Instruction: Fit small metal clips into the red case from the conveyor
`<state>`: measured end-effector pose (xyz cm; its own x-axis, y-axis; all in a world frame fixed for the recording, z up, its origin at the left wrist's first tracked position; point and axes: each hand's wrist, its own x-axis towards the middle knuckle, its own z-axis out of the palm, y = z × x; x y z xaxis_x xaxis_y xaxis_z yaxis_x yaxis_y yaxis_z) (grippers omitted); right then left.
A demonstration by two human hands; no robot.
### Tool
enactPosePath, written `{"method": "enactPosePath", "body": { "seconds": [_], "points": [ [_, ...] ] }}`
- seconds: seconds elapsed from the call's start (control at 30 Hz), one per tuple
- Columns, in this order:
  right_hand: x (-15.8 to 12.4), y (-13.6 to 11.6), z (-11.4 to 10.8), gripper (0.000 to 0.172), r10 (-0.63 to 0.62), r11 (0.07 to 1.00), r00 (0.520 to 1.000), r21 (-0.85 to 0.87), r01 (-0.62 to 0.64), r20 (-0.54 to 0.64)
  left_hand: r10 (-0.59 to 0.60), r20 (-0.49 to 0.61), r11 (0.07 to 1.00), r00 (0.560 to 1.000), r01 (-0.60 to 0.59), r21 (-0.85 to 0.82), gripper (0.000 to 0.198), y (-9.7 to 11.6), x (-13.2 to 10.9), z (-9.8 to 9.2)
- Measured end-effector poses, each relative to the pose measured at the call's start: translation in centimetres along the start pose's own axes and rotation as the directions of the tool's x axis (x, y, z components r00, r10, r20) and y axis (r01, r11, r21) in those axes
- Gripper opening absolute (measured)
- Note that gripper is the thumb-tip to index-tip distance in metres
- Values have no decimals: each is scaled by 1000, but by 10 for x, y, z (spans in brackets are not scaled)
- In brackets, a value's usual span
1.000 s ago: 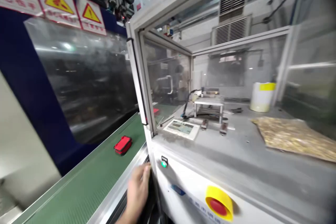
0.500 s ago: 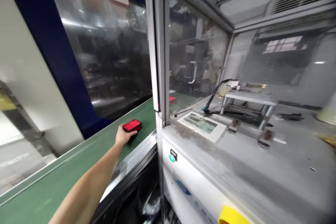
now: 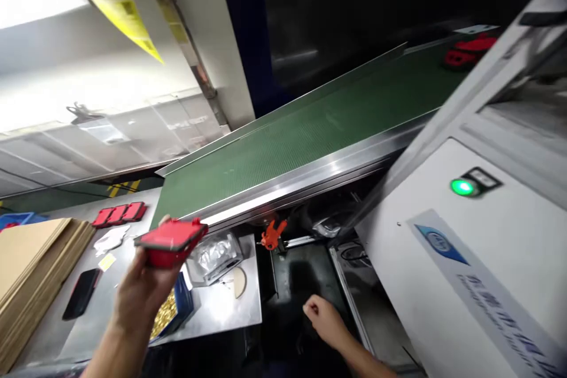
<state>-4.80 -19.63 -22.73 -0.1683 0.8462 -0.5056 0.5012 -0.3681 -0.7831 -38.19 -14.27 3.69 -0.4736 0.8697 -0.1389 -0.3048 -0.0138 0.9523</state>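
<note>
My left hand point(image 3: 142, 286) is closed round a flat red plastic part point(image 3: 170, 241), held up over the steel worktable point(image 3: 230, 301) below the end of the green conveyor belt point(image 3: 301, 136). My right hand point(image 3: 323, 318) hangs low in the dark gap beside the white machine cabinet point(image 3: 465, 260), fingers curled into a loose fist with nothing visible in them. More red parts point(image 3: 467, 53) lie far up the belt at the upper right.
On the worktable lie a row of red parts point(image 3: 119, 214), a black phone point(image 3: 80, 301), a blue box of small brass pieces point(image 3: 170, 310) and a clear bag point(image 3: 215, 254). Cardboard sheets point(image 3: 31, 271) are stacked at left. A green lamp point(image 3: 460, 187) glows on the cabinet.
My left hand reached the red part on the belt, took hold of it and brought it down over the worktable. The view swung left and down. My right hand came into view.
</note>
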Motion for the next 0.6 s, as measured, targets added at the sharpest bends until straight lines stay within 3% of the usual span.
{"method": "enactPosePath", "body": {
  "seconds": [0.07,0.13,0.23,0.3,0.37,0.5,0.6],
  "points": [
    [27,-31,43,12,-35,995,997,-95,42,74,-198,-233,976,952,170,-133,59,-15,-34,-47],
    [49,-63,88,8,-48,981,992,-180,68,115,-363,-367,926,857,287,-246,60,-26,-58,-84],
    [70,-102,147,30,-28,954,996,-294,51,81,-494,-477,861,726,334,-384,47,-33,-79,-126],
    [75,-117,175,45,5,942,1000,-336,6,30,-546,-486,822,682,325,-468,34,-30,-85,-147],
    [75,-124,193,46,41,941,999,-337,-44,-16,-598,-400,756,694,323,-569,34,-24,-89,-162],
    [64,-135,208,31,90,969,994,-226,-102,-63,-585,-36,595,810,398,-698,71,-9,-91,-179],
    [35,-159,208,19,100,994,995,-48,-101,-8,-560,107,560,822,471,-682,86,-1,-93,-189]
  ]
}}
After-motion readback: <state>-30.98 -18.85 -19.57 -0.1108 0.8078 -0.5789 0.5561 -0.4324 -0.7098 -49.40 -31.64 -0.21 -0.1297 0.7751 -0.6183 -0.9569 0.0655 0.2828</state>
